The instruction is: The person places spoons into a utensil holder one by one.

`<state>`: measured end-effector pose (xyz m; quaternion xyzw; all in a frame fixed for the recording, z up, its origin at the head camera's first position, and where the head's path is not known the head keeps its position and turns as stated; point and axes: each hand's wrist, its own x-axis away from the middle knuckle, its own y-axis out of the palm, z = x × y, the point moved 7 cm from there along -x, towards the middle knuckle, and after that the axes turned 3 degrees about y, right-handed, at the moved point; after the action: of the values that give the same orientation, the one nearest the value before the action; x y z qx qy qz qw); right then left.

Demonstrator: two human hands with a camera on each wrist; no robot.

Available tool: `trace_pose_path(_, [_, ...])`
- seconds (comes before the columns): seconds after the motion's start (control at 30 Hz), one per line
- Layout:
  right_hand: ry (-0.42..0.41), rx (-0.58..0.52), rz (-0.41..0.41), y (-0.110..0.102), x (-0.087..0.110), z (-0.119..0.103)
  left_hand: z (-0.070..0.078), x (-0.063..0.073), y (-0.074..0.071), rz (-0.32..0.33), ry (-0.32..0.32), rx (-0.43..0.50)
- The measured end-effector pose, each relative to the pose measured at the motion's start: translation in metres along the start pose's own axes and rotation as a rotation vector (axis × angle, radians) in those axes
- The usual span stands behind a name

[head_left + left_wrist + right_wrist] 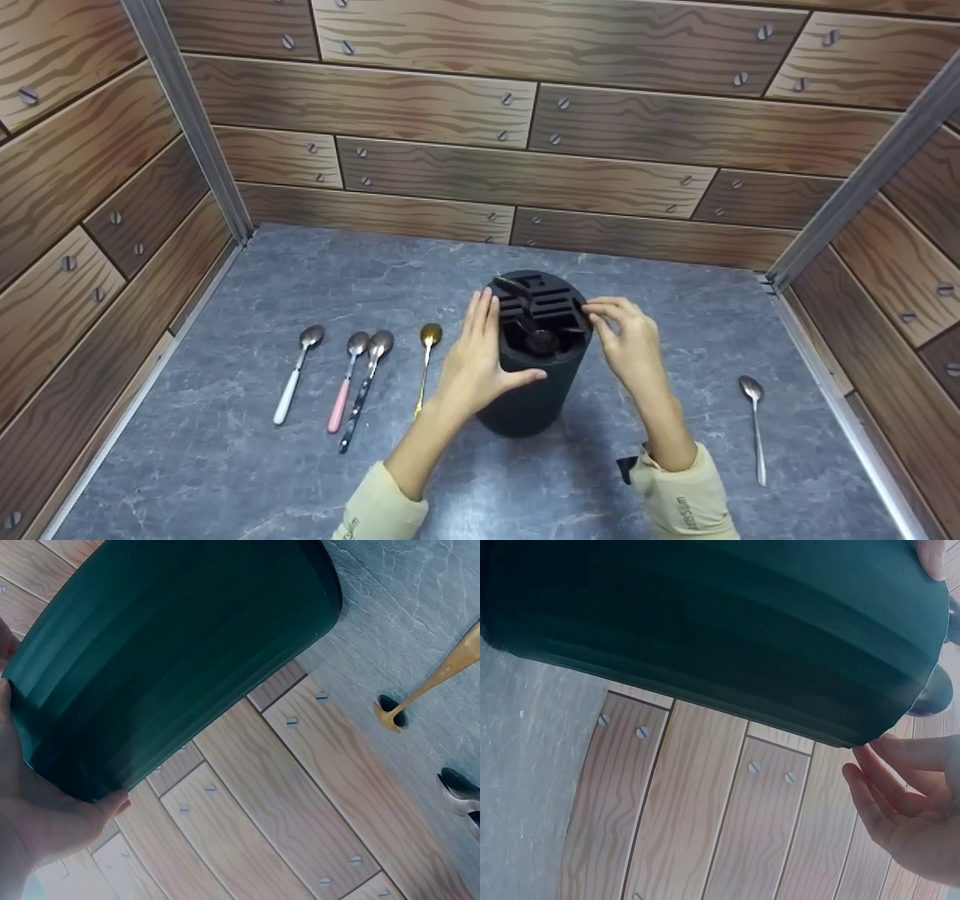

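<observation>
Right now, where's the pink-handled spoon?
In the head view, the pink-handled spoon lies left of the green holder, between the white-handled spoon and black-patterned spoon.

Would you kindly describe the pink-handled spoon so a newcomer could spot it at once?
In the head view, look left from the dark green utensil holder, past the gold spoon. The pink-handled spoon lies left of the black-and-white-handled spoon; its plain pink handle sets it apart from that patterned neighbour and the white-handled spoon farther left.

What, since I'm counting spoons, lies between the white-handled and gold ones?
Two spoons, the pink-handled spoon and black-patterned spoon, lie between the white-handled spoon and gold spoon, as the head view shows.
</observation>
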<state>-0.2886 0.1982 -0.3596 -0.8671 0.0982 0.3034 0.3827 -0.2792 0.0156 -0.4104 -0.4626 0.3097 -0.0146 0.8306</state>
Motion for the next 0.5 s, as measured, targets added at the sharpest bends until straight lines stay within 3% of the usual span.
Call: trace_pose_path(0.5, [0.009, -0.045, 0.013, -0.0029, 0.0072, 0.0047, -0.0012, 0.0002, 0.001, -0.006, -0.01, 0.011])
